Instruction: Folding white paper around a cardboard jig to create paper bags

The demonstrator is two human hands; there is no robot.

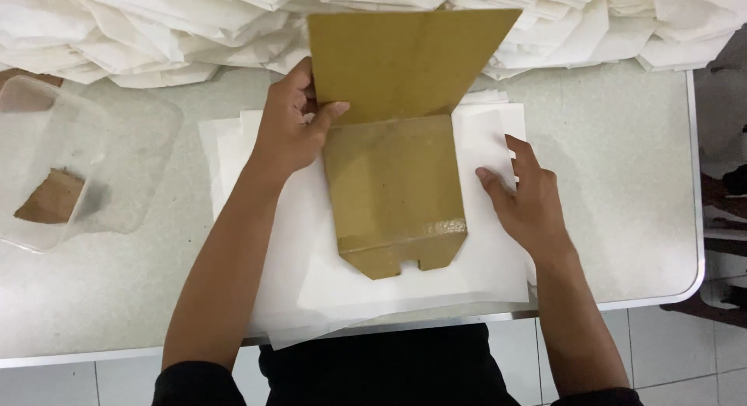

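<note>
Left hand (292,130) grips cardboard template (397,184); clear plastic tub (117,173) holds brown scrap (53,197).

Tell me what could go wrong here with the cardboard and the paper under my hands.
The left hand pinches only one edge of the cardboard template, so it could skew on the white paper sheet. The right hand presses just one side of that sheet, and several loose sheets lie beneath, so more than one might shift or fold together. The sheets overhang the table edge and might slide off.
</note>
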